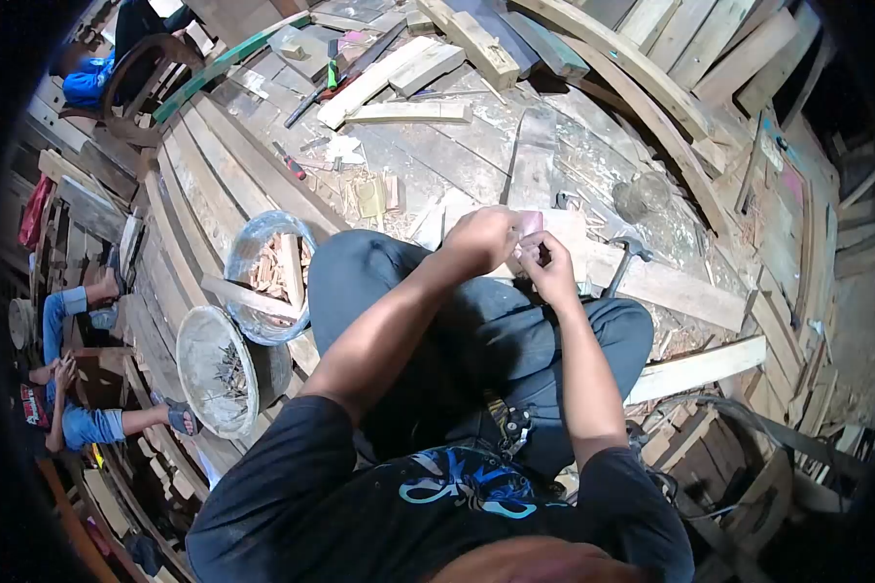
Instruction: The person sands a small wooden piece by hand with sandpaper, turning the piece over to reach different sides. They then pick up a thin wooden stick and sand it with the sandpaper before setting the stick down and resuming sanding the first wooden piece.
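My left hand (481, 240) is closed above my crossed legs, its fingers curled by a small pinkish piece (530, 222) that shows between the hands. My right hand (551, 268) faces it, thumb and fingers pinched together, and what they hold is too small to make out. Beneath and behind both hands lies a pale wooden board (564, 233). Just right of my right hand a hammer (634, 250) rests on the wood, its handle toward my knee. Which hand grips the pinkish piece is not fully clear.
A bucket (246, 231) of wood offcuts and a pale bucket (191, 374) of what look like nails stand left of me. Timber pieces (408, 114), a red-handled screwdriver (292, 165) and shavings lie ahead. A long curved beam (651, 126) stretches along the right. Another person (68, 389) sits far left.
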A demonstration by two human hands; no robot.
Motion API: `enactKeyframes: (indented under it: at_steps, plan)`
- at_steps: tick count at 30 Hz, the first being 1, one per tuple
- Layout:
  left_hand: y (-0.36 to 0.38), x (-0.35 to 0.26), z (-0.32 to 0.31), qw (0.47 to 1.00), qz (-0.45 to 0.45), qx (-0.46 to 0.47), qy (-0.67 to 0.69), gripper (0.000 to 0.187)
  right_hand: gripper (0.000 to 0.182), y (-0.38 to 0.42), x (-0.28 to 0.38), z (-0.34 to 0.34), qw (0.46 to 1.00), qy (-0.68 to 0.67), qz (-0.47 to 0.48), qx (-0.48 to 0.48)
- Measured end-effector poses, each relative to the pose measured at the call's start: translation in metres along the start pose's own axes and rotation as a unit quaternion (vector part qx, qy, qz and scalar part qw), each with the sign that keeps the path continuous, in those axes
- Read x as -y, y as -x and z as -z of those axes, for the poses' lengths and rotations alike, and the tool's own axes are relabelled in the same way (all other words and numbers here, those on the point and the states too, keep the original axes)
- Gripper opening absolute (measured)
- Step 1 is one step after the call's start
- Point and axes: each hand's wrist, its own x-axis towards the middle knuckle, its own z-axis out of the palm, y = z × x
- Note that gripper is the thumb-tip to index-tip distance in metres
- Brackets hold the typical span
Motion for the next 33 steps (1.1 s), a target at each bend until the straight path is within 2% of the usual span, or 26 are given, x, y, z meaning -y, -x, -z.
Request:
enactKeyframes:
  at_steps: [4,7,10,14,17,26,33]
  plan:
    - [0.004,-0.002,0.001,1.0,0.001,-0.01,0.01,0.019,0.008,0.001,0.004,0.001,1.0,-0.017,-0.022,0.011]
    - [0.007,0.002,-0.003,1.0,0.016,0.022,-0.009,0.018,0.007,-0.002,-0.003,-0.001,0.998,0.037,0.058,-0.018]
    - [0.008,0.008,-0.009,0.999,0.015,0.036,-0.035,0.017,0.007,-0.001,-0.005,0.001,0.997,0.032,0.064,-0.027]
    - [0.006,0.012,-0.009,0.996,0.029,0.074,-0.037,0.019,0.006,-0.002,-0.01,0.003,0.998,-0.036,0.02,-0.042]
    - [0.004,0.008,-0.008,0.992,0.042,0.106,-0.062,0.02,0.006,-0.001,0.0,0.004,0.997,-0.027,0.046,-0.06]
    - [0.002,0.02,-0.023,0.993,0.037,0.106,-0.046,0.02,0.008,-0.003,-0.008,0.009,0.994,-0.031,0.038,-0.103]
    - [0.002,0.004,-0.008,0.989,0.055,0.13,-0.046,0.02,0.009,-0.004,-0.015,0.012,0.994,-0.009,0.02,-0.106]
